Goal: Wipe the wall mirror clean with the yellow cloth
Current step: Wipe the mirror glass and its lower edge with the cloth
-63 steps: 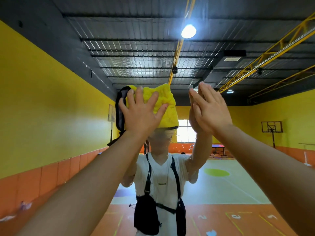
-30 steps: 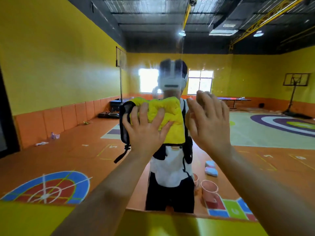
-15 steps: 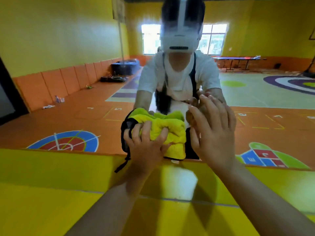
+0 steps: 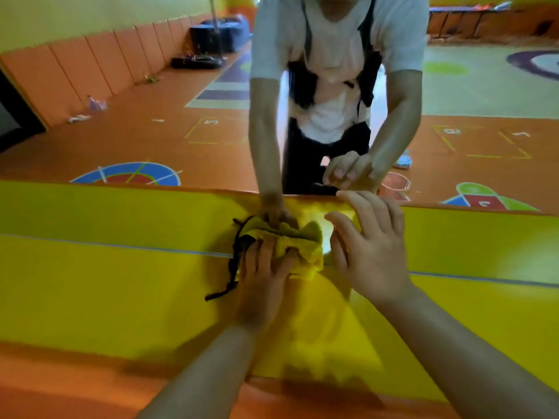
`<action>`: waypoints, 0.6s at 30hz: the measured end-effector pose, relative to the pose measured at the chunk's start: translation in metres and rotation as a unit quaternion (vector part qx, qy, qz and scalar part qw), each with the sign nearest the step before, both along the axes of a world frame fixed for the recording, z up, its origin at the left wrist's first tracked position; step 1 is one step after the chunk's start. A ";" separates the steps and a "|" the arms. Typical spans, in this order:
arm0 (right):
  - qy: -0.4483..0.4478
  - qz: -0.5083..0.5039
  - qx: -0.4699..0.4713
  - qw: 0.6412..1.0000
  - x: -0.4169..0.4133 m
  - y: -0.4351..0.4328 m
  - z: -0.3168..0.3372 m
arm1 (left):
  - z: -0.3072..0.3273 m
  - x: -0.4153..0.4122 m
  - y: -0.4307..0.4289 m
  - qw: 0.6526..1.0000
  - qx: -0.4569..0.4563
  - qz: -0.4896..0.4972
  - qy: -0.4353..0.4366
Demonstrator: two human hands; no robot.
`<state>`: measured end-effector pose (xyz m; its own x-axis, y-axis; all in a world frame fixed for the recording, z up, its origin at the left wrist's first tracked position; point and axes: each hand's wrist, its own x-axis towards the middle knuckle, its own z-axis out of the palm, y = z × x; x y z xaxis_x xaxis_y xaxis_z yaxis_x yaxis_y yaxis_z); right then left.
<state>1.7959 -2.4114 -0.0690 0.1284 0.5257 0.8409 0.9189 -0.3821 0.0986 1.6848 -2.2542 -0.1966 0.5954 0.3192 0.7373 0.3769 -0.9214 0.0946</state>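
Note:
The wall mirror (image 4: pixel 145 137) fills the upper part of the head view and reflects the gym floor and me bending forward. My left hand (image 4: pixel 266 270) grips the bunched yellow cloth (image 4: pixel 302 246), fingers dug into it, and presses it low down near the seam with the yellow padding (image 4: pixel 121 297). A black trim strip (image 4: pixel 231 267) dangles from the cloth's left side. Just right of the cloth is my right hand (image 4: pixel 372 246), open with fingers spread and holding nothing. The picture is blurred by motion.
Below the yellow padding runs an orange band (image 4: pixel 75 388). In the reflection there are orange wall pads (image 4: pixel 90 65), dark bags (image 4: pixel 211 37) by the wall, and painted floor games (image 4: pixel 130 173).
Both hands and the cloth have swept from the top of the mirror down to its lower edge. My view has tilted down with them, and the cloth is bunched tighter.

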 end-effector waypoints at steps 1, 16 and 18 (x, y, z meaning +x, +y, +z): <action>0.004 0.001 -0.011 1.000 -0.003 -0.001 -0.009 | -0.003 -0.004 -0.004 0.999 -0.034 0.000 0.018; 0.157 -0.050 -0.183 0.969 -0.034 0.034 -0.093 | 0.007 -0.036 0.020 0.983 -0.093 -0.115 0.110; 0.142 -0.053 -0.168 0.974 -0.034 0.038 -0.099 | 0.009 -0.045 0.032 0.979 -0.055 -0.147 0.128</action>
<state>1.7621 -2.3739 -0.1678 0.3997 0.7357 0.5469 0.8841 -0.4670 -0.0178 1.6399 -2.2224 -0.1873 0.8336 0.1762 0.5234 0.1220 -0.9831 0.1366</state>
